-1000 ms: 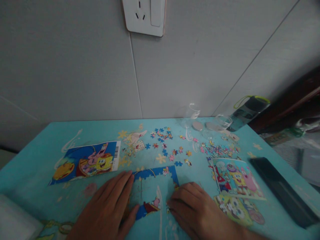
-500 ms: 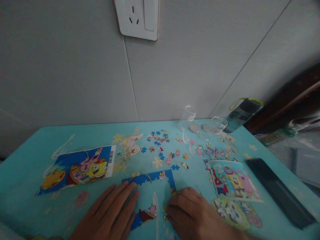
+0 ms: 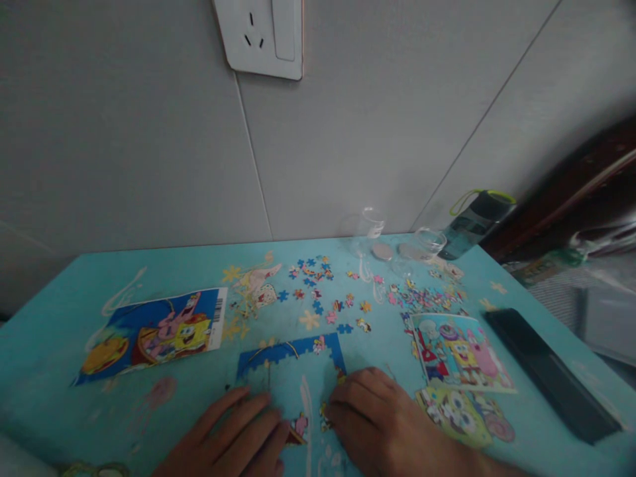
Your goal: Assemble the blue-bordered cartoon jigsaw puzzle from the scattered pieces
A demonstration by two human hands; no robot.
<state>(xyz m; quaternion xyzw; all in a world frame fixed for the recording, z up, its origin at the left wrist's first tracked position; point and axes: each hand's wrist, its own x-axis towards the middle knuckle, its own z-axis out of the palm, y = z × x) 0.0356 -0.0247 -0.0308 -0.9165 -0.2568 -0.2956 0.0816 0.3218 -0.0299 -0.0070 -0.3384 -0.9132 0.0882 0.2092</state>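
Many small, multicoloured loose jigsaw pieces [image 3: 344, 328] lie scattered towards the far edge of a light-blue printed bench [image 3: 169, 265]. A partly assembled, blue-bordered puzzle [image 3: 304, 348] lies near the middle of the near edge. The left hand [image 3: 238, 434] rests palm down over its left side, fingers loosely extended; the right hand [image 3: 375, 421], apart from it, curls its fingertips against a yellowish piece [image 3: 325, 417] at the puzzle's right side, though whether they pinch it I cannot tell.
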